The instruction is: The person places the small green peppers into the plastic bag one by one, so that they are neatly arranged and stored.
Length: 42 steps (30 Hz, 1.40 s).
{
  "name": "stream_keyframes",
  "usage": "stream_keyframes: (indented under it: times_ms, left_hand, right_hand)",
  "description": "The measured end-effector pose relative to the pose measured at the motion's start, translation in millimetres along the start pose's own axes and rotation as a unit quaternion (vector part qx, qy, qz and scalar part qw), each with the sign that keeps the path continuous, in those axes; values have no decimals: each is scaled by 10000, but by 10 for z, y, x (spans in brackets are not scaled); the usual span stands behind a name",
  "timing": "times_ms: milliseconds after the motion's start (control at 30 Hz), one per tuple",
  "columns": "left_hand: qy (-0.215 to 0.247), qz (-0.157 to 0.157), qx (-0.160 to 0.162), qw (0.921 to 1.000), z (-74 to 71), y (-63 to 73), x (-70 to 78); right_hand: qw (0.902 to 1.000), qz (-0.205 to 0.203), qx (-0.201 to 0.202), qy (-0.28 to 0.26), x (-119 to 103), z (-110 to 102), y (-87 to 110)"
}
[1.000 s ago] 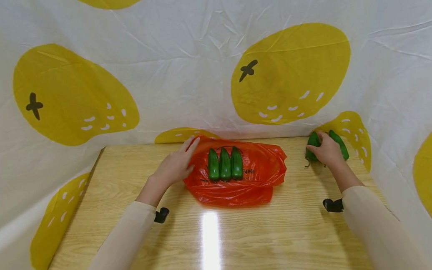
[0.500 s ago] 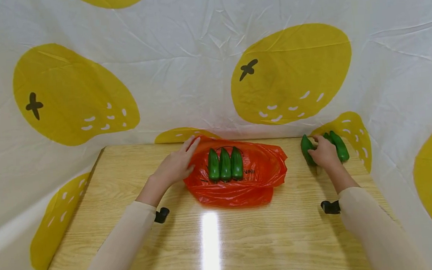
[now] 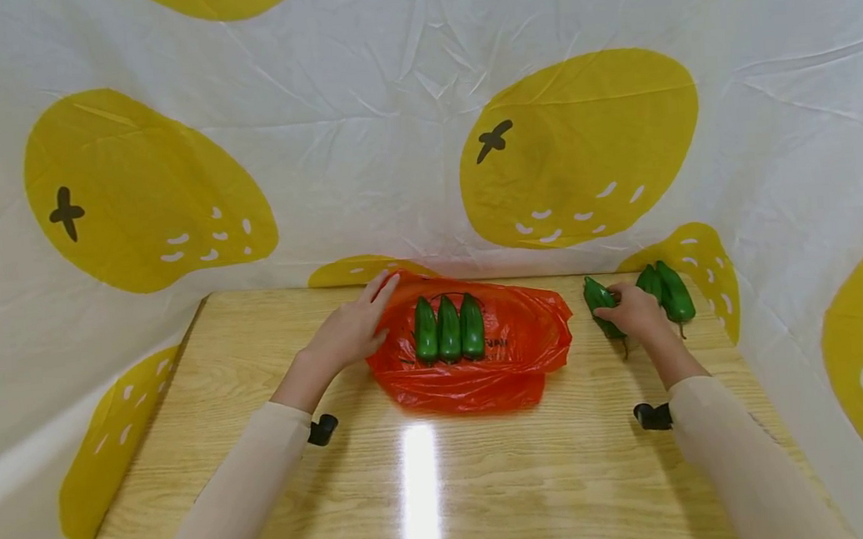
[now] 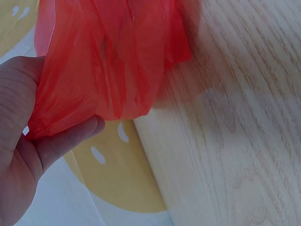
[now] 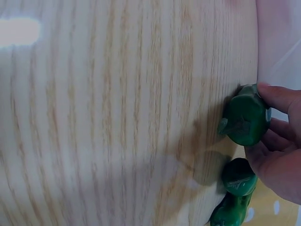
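A red plastic bag [image 3: 526,330] lies spread on the table, with three green peppers [image 3: 448,328] side by side on it. At its left edge my left hand [image 3: 345,330] grips the bag, the film running between thumb and fingers in the left wrist view; part of the fingers is hidden behind the film. On the right my right hand [image 3: 637,312] pinches another green pepper [image 5: 245,120] between thumb and fingers, its stem pointing toward me. Two more green peppers [image 3: 677,294] lie just right of that hand; their stem ends show below it in the right wrist view.
The wooden table [image 3: 521,480] ends at the back against a white cloth [image 3: 365,174] printed with yellow fruit, which also hangs at both sides. A black strap end [image 3: 652,416] sticks out at the right wrist, and a similar strap end [image 3: 323,430] at the left.
My right hand has moved left with the pepper in its grip, away from the two others on the right. My left hand, the bag and the three peppers on it have stayed put.
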<state>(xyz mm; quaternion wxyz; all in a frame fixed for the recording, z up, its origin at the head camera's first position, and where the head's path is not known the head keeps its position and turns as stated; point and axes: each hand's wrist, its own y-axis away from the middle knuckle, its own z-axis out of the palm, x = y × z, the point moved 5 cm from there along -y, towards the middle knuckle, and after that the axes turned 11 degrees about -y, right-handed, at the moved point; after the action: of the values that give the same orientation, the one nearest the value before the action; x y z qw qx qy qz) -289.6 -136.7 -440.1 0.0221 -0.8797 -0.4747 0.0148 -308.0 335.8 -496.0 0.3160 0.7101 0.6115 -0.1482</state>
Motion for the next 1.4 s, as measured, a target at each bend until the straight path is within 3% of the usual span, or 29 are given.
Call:
stream_keyframes:
  times_ms: [233, 633, 867, 1400]
  left_hand:
    - [-16, 10, 37, 10000, -5, -2, 4]
    - [-20, -6, -63, 10000, 17, 22, 17]
    - [-4, 6, -34, 10000, 18, 11, 18]
    - [33, 53, 39, 10000, -28, 0, 11]
  right_hand:
    - [9997, -209, 66, -135, -47, 54, 25]
    - [9990, -82, 120, -428, -24, 140, 92]
    - [9975, -192, 254, -631, -16, 119, 128]
    - [9920, -441, -37, -1186, -84, -23, 277]
